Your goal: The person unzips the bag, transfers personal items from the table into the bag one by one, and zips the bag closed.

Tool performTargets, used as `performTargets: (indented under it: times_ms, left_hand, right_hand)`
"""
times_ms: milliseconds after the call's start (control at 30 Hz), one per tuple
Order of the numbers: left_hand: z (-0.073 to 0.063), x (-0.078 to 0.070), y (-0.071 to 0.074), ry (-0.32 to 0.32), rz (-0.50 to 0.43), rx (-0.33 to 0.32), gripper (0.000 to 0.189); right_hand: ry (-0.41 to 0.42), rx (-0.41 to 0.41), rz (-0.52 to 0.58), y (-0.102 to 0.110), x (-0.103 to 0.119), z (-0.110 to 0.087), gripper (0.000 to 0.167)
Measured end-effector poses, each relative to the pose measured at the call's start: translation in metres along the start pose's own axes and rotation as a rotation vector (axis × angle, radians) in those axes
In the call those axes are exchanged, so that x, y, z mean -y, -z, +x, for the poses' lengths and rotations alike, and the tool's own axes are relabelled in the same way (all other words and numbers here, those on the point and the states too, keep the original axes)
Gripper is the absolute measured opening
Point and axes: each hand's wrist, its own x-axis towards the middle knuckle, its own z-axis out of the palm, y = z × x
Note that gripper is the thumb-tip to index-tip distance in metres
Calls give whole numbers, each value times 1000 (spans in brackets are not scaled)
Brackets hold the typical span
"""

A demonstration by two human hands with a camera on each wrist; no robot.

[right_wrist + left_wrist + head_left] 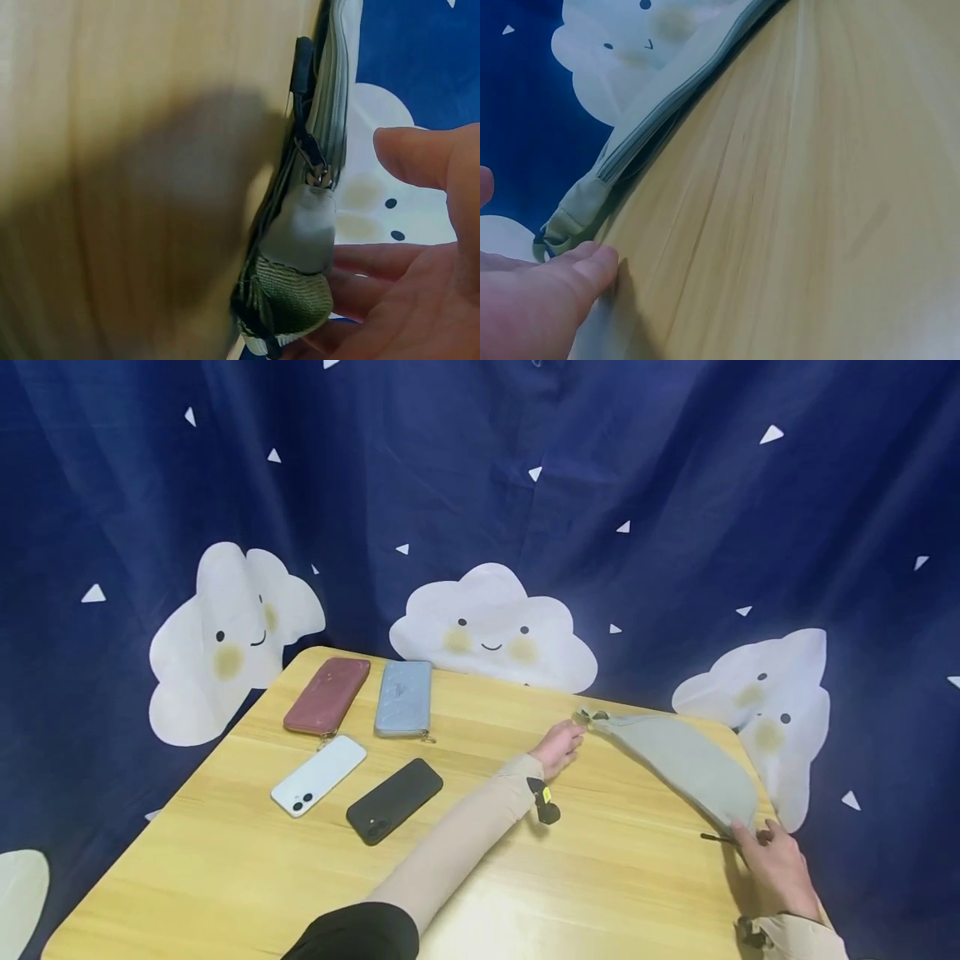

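A pale grey-green waist bag with a long zipper lies along the far right part of the table. At its left end, by the strap and buckle, is my left hand; in the left wrist view its fingers are beside the strap end, the thumb apart. My right hand is at the bag's right end. The right wrist view shows its fingers against the back of the webbing strap, while the thumb stands away from the bag. A dark zipper pull hangs there.
On the left of the wooden table lie a dark red wallet, a light blue wallet, a white phone and a black phone. A blue curtain with clouds hangs behind the table.
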Motion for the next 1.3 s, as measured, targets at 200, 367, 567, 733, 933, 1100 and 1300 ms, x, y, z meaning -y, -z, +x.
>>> performTargets:
  times_ms: [200,367,567,733,933,1100,1300]
  left_hand:
    - [10,5,-4,9,-102,17,73]
    - [15,7,-6,9,-154,30,70]
    - [23,8,-5,-9,-169,49,69]
    - [28,11,-6,20,-185,57,66]
    - [30,11,-7,10,-210,63,61]
    - [29,9,-5,1,-221,54,59]
    - [32,12,0,8,-228,46,56]
  right_hand:
    - [11,2,-8,-1,-2,2,89]
    - [29,-6,-16,-2,-6,1,85]
    - [102,-42,-21,-4,-4,0,74]
    - [90,-28,-31,-3,-4,-2,72]
    - [119,-70,-18,-5,-6,-2,67]
    - [141,-82,-3,-5,-5,-2,64]
    - [188,-96,-6,-5,-6,-6,60]
